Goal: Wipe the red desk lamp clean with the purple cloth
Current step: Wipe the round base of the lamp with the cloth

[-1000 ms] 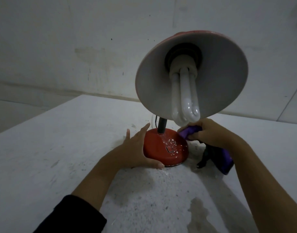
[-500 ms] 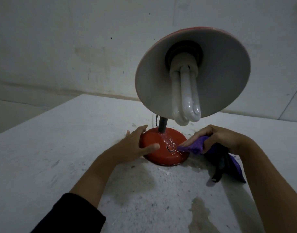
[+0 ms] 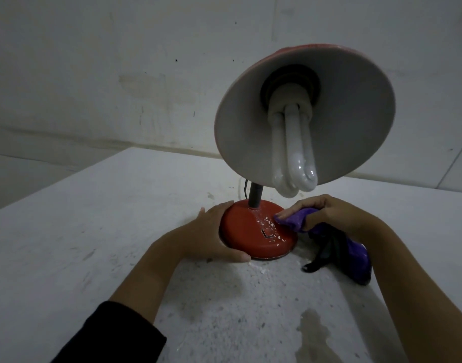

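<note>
Stain [image 3: 316, 334]: a damp-looking patch is seen on the table [image 3: 67, 231], nearest the viewer.
Left hand [image 3: 211, 237]: curved against the left side of the base, thumb along its near rim; the base is braced, not enclosed.
Cloth [image 3: 355, 255]: purple, soft and limp; one end is bunched in the right hand [image 3: 326, 213], the rest is draped onto the table beside the base.
Right hand, grip: closed on the cloth, whose folded tip is pressed to the right side of the base.
Base [image 3: 251, 231]: red, domed and rigid, set flat on the table; white flecks are scattered over its top. It is judged heavy enough to steady the lamp, and the best place to be held.
Stem [image 3: 255, 196]: dark, rising from the base.
Shade [image 3: 355, 113]: tilted toward the viewer; probably thin, so light pressure is advised.
Bulb [image 3: 292, 153]: glass tubes, judged fragile; best left ungripped.
</note>
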